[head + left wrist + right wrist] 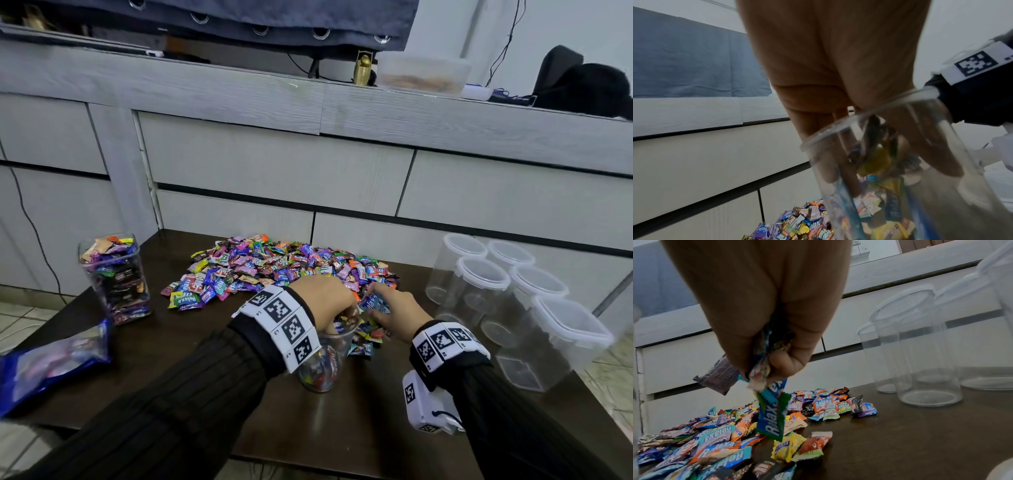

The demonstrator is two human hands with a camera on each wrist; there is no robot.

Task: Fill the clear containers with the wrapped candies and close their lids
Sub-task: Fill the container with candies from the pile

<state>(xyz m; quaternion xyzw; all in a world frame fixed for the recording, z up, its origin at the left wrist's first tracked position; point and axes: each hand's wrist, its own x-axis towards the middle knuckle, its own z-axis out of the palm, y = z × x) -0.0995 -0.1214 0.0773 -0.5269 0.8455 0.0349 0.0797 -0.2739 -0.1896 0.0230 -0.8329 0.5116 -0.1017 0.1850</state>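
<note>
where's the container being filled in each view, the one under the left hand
Head: container being filled, bottom centre, below the left hand.
Left wrist: fills the lower right, fingers inside its rim.
Right wrist: I cannot pick it out.
Shared landmark: the candy pile.

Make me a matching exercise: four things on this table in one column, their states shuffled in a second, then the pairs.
1. left hand
2. right hand
3. square jar
4. lidded containers

A. empty, at the table's right
B. full of candies, no lid on
C. fingers down inside the open container
D. grips a bunch of candies

Pairs: 1-C, 2-D, 3-B, 4-A
</note>
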